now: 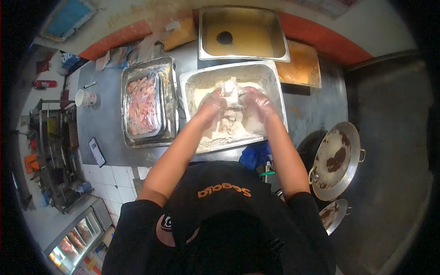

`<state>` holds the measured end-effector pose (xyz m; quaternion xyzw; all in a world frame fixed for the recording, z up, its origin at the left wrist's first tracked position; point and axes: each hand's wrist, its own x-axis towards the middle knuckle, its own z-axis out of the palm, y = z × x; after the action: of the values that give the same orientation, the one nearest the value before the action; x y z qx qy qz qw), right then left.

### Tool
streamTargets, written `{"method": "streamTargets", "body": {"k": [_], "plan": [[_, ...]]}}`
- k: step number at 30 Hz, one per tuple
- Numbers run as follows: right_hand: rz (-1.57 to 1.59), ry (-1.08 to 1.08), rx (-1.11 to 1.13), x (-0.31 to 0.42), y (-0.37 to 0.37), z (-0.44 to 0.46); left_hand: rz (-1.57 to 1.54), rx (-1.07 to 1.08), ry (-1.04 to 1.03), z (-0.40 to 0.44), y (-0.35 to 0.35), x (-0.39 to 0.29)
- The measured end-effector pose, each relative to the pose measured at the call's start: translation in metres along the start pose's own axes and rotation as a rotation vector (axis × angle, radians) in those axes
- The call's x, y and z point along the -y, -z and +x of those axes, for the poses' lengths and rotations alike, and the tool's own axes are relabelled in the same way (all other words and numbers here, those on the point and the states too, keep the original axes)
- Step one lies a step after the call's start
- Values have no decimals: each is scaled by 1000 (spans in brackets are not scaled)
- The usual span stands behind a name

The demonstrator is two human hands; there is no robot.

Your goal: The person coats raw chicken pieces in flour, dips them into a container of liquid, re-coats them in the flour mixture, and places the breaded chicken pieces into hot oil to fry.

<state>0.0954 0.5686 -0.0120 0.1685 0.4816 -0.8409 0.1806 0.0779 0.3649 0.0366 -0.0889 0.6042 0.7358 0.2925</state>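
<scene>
Both my hands wear clear plastic gloves and are inside a metal tray (280, 98) of pale flour. Between them is a thickly flour-coated piece of meat (230, 88). My left hand (212, 104) is closed against its left side, and my right hand (256, 101) grips its right side. The fingertips are partly hidden by flour and blur. More flour-coated meat (230, 123) lies in the tray just below the hands. Left of the flour, a tray of raw meat pieces (143, 107) rests inside a larger metal tray (172, 87).
Behind the flour stands a deep metal pan of yellowish liquid (252, 39) with a dark round spot. A phone (96, 152) and a paper cup (85, 97) are on the metal table's left. Large pans (339, 158) (333, 215) stand at the right.
</scene>
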Motion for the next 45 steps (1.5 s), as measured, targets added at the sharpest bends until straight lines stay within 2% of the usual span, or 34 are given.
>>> {"method": "streamTargets", "body": {"k": [1,2,5,6,7,8,9,10,11,13,14,17,18,19,20,21,23,25,26,28,29,31,32,35,36,37,39,40,41,43,44,45], "plan": [[15,36,-3,9,0,6,5,73,18,-1,2,-12],[-162,-147,-246,21,-2,16,106,-22,-5,10,6,-2],[-993,78,-348,-5,10,53,1171,10,-241,66,38,59],[-1052,42,-224,-22,13,65,1199,-42,-224,75,33,74],[-1105,12,-96,-38,16,76,1035,-119,-159,83,25,88],[-1168,78,-73,-57,11,82,573,-180,-41,90,15,97],[-904,-32,-110,-61,-1,79,199,-245,36,92,6,101],[-639,-126,-174,-61,-17,74,-21,-279,81,89,-1,102],[-555,-150,-100,-52,-19,64,-70,-281,93,85,-3,102],[-384,-200,45,-17,-24,31,39,-347,123,34,-21,49],[-471,-177,-16,20,-42,-3,17,-228,101,36,-5,64],[-374,-270,-187,11,-1,-10,679,-2,187,-10,0,10],[-607,-172,-120,4,4,-15,684,35,170,1,10,42],[-692,-260,-119,2,-6,-21,688,71,152,12,19,74],[-777,-345,-118,4,-26,-25,610,15,150,20,17,104],[-863,-429,-116,6,-37,-26,419,-5,212,19,6,99],[-859,-244,-77,-79,20,22,48,-18,332,19,-10,87],[-638,-334,-91,-82,6,27,-315,23,449,25,-15,79],[-441,-310,-132,-46,-30,3,-262,-11,435,21,-16,70],[-563,-203,-182,-38,-21,7,-158,-82,409,9,-17,53],[-623,-155,-206,-35,-15,7,-114,-100,284,8,-13,50],[-534,-80,-316,-9,-21,0,-24,-133,32,12,-2,45],[-550,-85,-383,7,-25,2,210,-117,-126,19,5,44],[-620,-124,-466,20,-41,19,53,-259,80,64,12,67],[-783,-152,-401,18,-43,32,52,-255,132,66,8,61],[-946,-170,-334,16,-44,45,39,-262,99,80,8,70],[-1533,-230,-18,-14,-25,88,9,-280,38,112,12,103],[-1253,-128,-119,-25,-27,79,-131,-282,195,100,0,86],[-972,-12,-186,-36,-28,70,-113,-225,168,81,-5,71],[-322,6,-134,-28,-27,43,-79,-113,117,37,-15,37],[-304,17,-111,-19,-23,28,59,52,68,35,-1,41],[-288,28,-86,-6,-16,11,18,62,79,28,9,44]]}}
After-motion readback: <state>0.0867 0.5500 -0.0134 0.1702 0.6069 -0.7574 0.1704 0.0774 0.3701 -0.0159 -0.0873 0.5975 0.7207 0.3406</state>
